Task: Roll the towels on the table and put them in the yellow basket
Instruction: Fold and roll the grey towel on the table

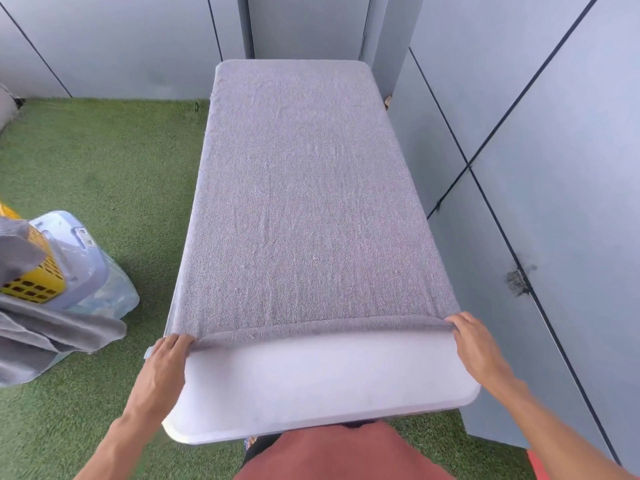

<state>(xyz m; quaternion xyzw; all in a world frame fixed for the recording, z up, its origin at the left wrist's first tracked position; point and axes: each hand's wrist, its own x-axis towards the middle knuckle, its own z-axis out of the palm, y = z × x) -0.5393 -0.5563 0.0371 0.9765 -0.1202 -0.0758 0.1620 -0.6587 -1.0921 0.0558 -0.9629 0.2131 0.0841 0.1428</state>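
Grey terry towel [304, 202] flat on white table [311, 382] | left hand [165, 362], right hand [476, 344] pinch its rolled near hem

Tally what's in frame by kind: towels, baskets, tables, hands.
Towels: 3, one spread on the table, one draped over the basket, one hanging below it
Baskets: 1
Tables: 1
Hands: 2, left, right
Total: 7

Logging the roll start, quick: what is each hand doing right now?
Left hand: grips the near rolled edge of the grey terry towel.
Right hand: grips the same edge at its right end.
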